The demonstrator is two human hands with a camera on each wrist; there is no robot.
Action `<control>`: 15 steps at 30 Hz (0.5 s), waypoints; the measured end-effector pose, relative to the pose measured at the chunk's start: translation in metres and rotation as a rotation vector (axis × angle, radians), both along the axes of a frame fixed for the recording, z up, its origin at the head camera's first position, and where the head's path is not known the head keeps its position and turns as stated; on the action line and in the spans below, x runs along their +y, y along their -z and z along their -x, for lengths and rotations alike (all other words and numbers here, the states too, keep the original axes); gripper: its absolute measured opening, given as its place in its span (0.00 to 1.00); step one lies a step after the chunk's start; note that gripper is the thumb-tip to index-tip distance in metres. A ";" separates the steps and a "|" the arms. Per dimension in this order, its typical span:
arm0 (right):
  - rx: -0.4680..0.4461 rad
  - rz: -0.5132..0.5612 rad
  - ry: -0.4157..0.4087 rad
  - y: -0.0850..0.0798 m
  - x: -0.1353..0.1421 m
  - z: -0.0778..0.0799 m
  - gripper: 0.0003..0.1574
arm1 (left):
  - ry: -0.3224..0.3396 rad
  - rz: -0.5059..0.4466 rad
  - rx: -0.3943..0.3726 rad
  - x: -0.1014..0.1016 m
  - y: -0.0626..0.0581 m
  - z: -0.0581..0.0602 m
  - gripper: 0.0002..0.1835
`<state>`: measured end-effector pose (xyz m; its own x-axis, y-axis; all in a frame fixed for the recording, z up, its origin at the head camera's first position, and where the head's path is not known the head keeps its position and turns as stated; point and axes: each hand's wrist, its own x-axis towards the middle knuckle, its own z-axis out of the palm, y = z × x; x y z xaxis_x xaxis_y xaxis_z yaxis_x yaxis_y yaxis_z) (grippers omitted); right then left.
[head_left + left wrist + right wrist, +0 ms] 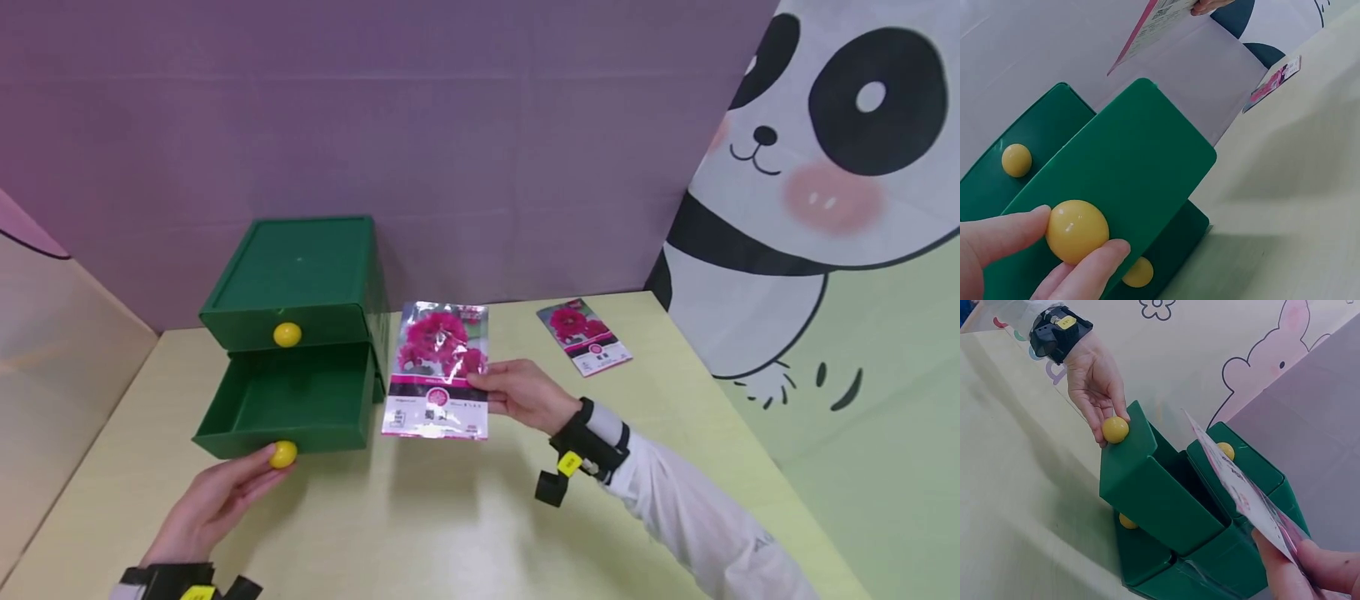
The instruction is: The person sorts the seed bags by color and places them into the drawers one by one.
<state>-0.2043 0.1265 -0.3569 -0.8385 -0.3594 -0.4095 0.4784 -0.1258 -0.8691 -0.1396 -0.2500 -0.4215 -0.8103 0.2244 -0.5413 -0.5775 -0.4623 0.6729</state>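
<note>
My left hand (213, 500) pinches the round yellow knob (1077, 232) of a pulled-out green drawer (300, 400), its thumb and fingers on either side of the ball. The drawer belongs to a green drawer cabinet (300, 262); what shows of its inside is bare green. In my right hand (525, 393), a flat packet (437, 367) with pink flowers is pinched by its right edge between thumb and fingers. It is held up beside the cabinet, to the right of the drawer. The right wrist view shows this packet nearly edge-on, in front of the cabinet.
A second flower packet (585, 336) lies on the pale table (465, 517) at the back right. Above and below the pulled-out drawer are shut drawers with yellow knobs, an upper knob (287, 334) and a lower knob (1139, 272). A purple backdrop (450, 150) stands behind.
</note>
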 end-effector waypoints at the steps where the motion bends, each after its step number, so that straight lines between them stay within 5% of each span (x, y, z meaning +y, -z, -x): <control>1: 0.000 -0.002 0.001 0.000 0.000 -0.001 0.22 | 0.006 0.006 0.001 0.000 0.000 -0.001 0.03; 15: 0.026 0.014 -0.049 -0.007 -0.011 -0.007 0.24 | 0.048 0.083 0.008 -0.001 0.000 -0.012 0.02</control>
<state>-0.1970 0.1156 -0.3503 -0.8301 -0.4062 -0.3821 0.4613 -0.1152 -0.8797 -0.1277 -0.2513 -0.4218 -0.8040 0.2180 -0.5533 -0.5923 -0.3765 0.7123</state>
